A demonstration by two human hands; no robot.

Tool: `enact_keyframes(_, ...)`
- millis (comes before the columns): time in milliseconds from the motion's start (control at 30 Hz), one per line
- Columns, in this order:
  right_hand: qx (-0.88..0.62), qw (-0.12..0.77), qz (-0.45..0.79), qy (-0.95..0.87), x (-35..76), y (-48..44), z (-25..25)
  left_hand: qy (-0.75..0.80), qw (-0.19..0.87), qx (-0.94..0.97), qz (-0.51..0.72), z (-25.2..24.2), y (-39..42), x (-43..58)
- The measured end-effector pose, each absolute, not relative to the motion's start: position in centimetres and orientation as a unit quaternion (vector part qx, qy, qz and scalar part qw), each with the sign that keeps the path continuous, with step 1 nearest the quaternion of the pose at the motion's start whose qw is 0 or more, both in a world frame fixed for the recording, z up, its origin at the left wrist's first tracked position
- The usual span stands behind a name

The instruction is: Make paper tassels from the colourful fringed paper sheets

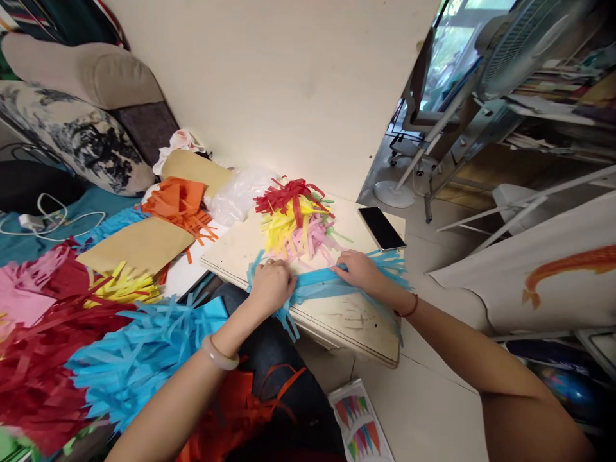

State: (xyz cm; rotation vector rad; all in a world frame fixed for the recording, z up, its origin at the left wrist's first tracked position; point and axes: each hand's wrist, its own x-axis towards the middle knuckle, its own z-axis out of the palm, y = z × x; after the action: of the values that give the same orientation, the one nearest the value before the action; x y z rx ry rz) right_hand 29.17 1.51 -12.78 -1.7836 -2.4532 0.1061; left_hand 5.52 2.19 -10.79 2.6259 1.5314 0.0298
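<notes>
A strip of blue fringed tissue paper (pixel 315 280) lies across the pale wooden tabletop (pixel 353 317), its cut ends spreading out at both sides. My left hand (pixel 273 282) is closed on the left part of the strip, knuckles up. On the right part, my right hand (pixel 357 268) pinches the folded upper edge between thumb and fingers. Just beyond the hands sits a pile of fringed paper in red (pixel 291 196), yellow (pixel 279 232) and pink (pixel 310 237). The palms' undersides are hidden.
A black phone (pixel 382 228) lies at the table's right side, a clear plastic bag (pixel 240 194) at the back left. Fringed paper in blue (pixel 139 359), dark red (pixel 43 366) and orange (pixel 178 202) is heaped left. A printed packet (pixel 360 423) lies below; a fan (pixel 522 48) stands right.
</notes>
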Motion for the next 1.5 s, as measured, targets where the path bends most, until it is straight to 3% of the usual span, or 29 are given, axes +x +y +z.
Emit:
enact_keyframes(100,-0.583,0.041,0.022,-0.811,29.0,1.5,-12.7,0.483,0.041,0.875,0.015,-10.4,2.0,6.0)
enact_keyframes(300,-0.582,0.046,-0.017,-0.812,28.6,0.9,-11.5,0.259,-0.042,0.964,0.046,-11.6,0.8,7.4)
enact_keyframes(533,-0.447,0.113,-0.073,-0.885,27.4,-2.4,-12.2,0.26,-0.081,0.962,0.037,-12.6,0.5,7.5)
enact_keyframes(800,-0.457,0.041,-0.077,-0.885,27.8,-1.7,-11.0,0.281,-0.143,0.948,0.049,-11.7,0.2,9.1)
enact_keyframes(1000,-0.437,0.054,-0.062,-0.896,25.4,-0.6,-11.0,0.321,-0.126,0.934,0.093,-12.3,0.6,9.5)
enact_keyframes(1233,-0.477,0.151,-0.005,-0.866,28.5,0.4,-13.0,0.391,-0.095,0.899,0.172,-13.6,0.3,6.6)
enact_keyframes(1500,-0.52,0.228,0.065,-0.82,31.3,1.7,-13.5,0.452,0.041,0.865,0.213,-13.1,1.4,4.5)
